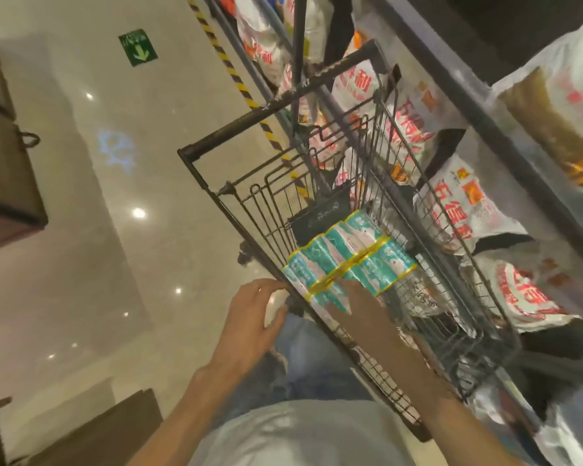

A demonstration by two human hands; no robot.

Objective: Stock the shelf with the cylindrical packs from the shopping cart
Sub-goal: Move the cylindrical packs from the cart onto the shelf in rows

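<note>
In the shopping cart (367, 230), near its rim, lies the teal pack of cylinders (347, 260); pickup step: right hand (360, 311) flat on it, left hand (253, 314) open w/ nothing held — next needs both gripping, lift out.

teal-white packs (347, 260) gold-banded, black cart (273, 105)

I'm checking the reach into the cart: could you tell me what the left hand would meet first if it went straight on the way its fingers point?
Most likely the near end of the teal cylindrical packs at the cart's rim; the left hand points up-right at them. Depth is unclear.
</note>
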